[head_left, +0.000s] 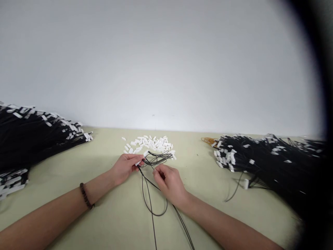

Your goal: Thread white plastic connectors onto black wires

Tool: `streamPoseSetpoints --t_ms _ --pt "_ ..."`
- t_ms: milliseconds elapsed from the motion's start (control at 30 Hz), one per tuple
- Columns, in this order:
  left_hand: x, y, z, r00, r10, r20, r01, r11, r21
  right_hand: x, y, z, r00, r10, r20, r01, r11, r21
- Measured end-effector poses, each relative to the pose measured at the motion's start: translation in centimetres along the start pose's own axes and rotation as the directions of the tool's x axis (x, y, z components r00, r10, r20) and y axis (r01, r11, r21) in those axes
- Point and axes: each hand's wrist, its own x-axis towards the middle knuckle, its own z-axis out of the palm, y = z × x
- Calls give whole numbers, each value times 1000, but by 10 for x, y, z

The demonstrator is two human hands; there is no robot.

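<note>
Seated work at a pale green worktop (99, 222) set against a plain pale wall (166, 69). Left hand (125, 167), centre of the frame, gripping: thumb and fingers pinch a white plug (137, 163), partly covered by the fingertips, with black wires (157, 159) fanning out just to its right. More white shows just above the fingertips; cannot tell whether it is the same plug or another. Right hand (170, 183), just right of centre and a little lower, apart from the left; fingers curled in, thumb towards the forefinger. A thin strand runs to its fingertips, but cannot tell whether they pinch it. Beneath the hands a wire loop (157, 215) hangs towards the bottom of the frame, other strands leaving by the bottom edge. Dark beaded bracelet (85, 196) on the left wrist. Loose heap of small white pieces (153, 143) just beyond the hands, mid-frame. Big black wire bundles with white ends at far left (28, 137) and right (262, 158); a few orange wires (208, 141) poke out by the right one.
</note>
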Motion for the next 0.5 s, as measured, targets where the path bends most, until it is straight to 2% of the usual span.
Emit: streamPoseSetpoints --t_ms 500 --pt "-2 0 2 1000 15 -19 -13 997 78 -2 -4 1 997 -65 -40 67 997 48"
